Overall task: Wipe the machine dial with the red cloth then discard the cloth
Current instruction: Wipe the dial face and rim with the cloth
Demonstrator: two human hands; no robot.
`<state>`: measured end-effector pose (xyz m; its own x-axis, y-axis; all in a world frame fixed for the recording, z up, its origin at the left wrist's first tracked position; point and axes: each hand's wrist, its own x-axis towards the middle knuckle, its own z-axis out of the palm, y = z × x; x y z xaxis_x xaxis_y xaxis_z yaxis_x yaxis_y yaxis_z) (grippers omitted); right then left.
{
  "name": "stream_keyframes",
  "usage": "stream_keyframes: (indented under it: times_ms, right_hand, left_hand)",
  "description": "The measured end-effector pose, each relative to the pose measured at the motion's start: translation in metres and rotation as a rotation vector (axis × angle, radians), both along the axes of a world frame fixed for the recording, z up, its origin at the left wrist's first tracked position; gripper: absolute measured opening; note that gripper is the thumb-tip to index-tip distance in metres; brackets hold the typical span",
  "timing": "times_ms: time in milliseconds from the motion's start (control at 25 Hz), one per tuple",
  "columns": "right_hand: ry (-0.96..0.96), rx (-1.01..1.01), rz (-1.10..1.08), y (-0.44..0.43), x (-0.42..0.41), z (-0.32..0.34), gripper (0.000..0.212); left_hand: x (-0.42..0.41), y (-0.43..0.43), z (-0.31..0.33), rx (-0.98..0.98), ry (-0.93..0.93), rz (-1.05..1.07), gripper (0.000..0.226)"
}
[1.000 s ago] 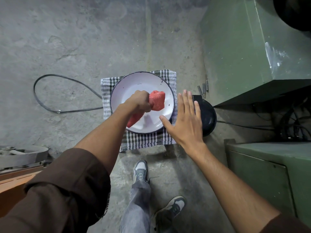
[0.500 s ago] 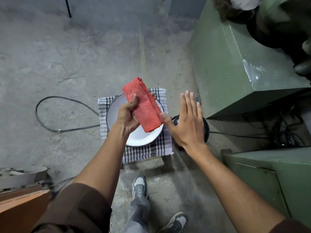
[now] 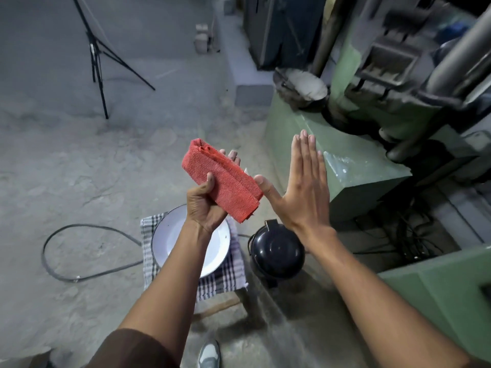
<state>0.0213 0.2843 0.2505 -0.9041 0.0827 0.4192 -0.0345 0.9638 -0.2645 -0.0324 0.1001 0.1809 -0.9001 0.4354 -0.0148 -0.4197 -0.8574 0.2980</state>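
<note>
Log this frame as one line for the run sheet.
phase: cloth in hand, pre-wipe | left hand: holds folded red cloth | right hand: open, flat, empty | dial: not identifiable

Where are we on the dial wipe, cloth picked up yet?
Done: the red cloth is off the white plate, folded and gripped in the left hand. In hand: it is raised beside the green machine; the right hand is open and flat, holding nothing. Left: no dial contact yet, so wiping and discarding remain.
</note>
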Motion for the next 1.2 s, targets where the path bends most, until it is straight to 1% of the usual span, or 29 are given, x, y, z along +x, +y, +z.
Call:
stream_keyframes:
  times_ms: [120, 240, 280, 400, 480, 640, 680, 760, 800, 840, 920, 960, 1040, 1080, 1160, 1200]
  right_hand:
    - [0.085, 0.026, -0.036, 0.025, 0.011, 0.043, 0.113]
    - [0.179, 0.056, -0.076, 0.055, 0.021, 0.089, 0.113]
    - [0.208, 0.067, -0.092, 0.065, 0.026, 0.104, 0.113]
    - [0.284, 0.108, -0.155, 0.103, 0.047, 0.15, 0.112]
    - [0.351, 0.138, -0.215, 0.132, 0.067, 0.181, 0.112]
    - [0.44, 0.217, -0.334, 0.197, 0.111, 0.242, 0.112]
    - [0.472, 0.237, -0.381, 0.215, 0.126, 0.256, 0.111]
    - [0.52, 0.276, -0.47, 0.255, 0.162, 0.284, 0.111]
    - [0.529, 0.296, -0.505, 0.272, 0.18, 0.295, 0.11]
    - [0.543, 0.32, -0.554, 0.29, 0.203, 0.306, 0.11]
    - [0.575, 0.361, -0.644, 0.32, 0.246, 0.321, 0.11]
    - [0.586, 0.381, -0.68, 0.331, 0.265, 0.327, 0.109]
    - [0.593, 0.427, -0.762, 0.352, 0.308, 0.34, 0.109]
    - [0.587, 0.449, -0.803, 0.361, 0.326, 0.345, 0.108]
    - [0.571, 0.493, -0.918, 0.375, 0.368, 0.353, 0.109]
    - [0.565, 0.509, -0.973, 0.381, 0.389, 0.354, 0.109]
  left_hand:
    - [-0.001, 0.027, 0.049, -0.019, 0.076, -0.002, 0.099]
    - [-0.003, 0.057, 0.101, 0.022, 0.156, 0.0, 0.1]
    - [-0.002, 0.067, 0.118, 0.033, 0.181, -0.019, 0.096]
    - [0.004, 0.106, 0.173, 0.016, 0.272, -0.062, 0.073]
    - [0.012, 0.135, 0.212, 0.002, 0.34, -0.082, 0.065]
    - [0.033, 0.205, 0.276, 0.082, 0.375, -0.135, 0.078]
    - [0.041, 0.224, 0.289, 0.092, 0.388, -0.167, 0.069]
    - [0.063, 0.267, 0.318, 0.125, 0.447, -0.254, 0.042]
    - [0.072, 0.285, 0.331, 0.143, 0.464, -0.289, 0.037]
    - [0.086, 0.307, 0.345, 0.156, 0.463, -0.333, 0.038]
    - [0.112, 0.346, 0.368, 0.162, 0.44, -0.413, 0.051]
    - [0.125, 0.363, 0.377, 0.176, 0.447, -0.452, 0.054]
    - [0.156, 0.401, 0.394, 0.21, 0.501, -0.527, 0.053]
    - [0.171, 0.417, 0.402, 0.217, 0.514, -0.552, 0.056]
    - [0.203, 0.45, 0.414, 0.227, 0.502, -0.628, 0.079]
    - [0.219, 0.466, 0.417, 0.226, 0.504, -0.674, 0.085]
